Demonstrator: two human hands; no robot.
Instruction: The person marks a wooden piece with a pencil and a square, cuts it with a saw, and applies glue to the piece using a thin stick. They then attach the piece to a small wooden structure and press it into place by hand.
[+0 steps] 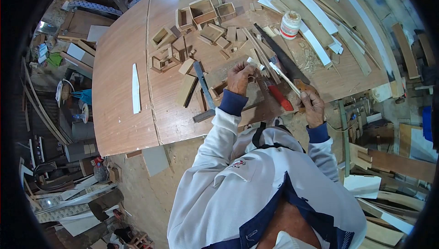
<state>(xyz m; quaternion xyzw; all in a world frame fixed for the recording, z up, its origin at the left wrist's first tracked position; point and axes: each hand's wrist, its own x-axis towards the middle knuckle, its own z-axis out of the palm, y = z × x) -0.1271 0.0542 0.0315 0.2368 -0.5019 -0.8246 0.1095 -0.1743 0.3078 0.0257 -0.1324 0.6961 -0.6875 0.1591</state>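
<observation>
My left hand (238,79) is closed, pinching a small wooden piece (255,63) whose end is white. Between the fingers of my right hand (313,107) is a thin wooden stick (289,81), its tip coated in white glue and pointing at the small piece. A handsaw (280,51) lies beyond my hands, its wooden handle close to my right fingers. Below the stick rests a tool with a red handle (280,98). Left of my left hand lies a try square (203,86). An open white jar of glue (290,25) stands farther back.
Small wooden boxes (204,9) and several loose blocks (212,33) sit across the workbench (120,82). Long white and brown strips (311,2) are stacked at the far right. A single white strip (136,88) lies at left. Wood offcuts (386,196) crowd the floor at right.
</observation>
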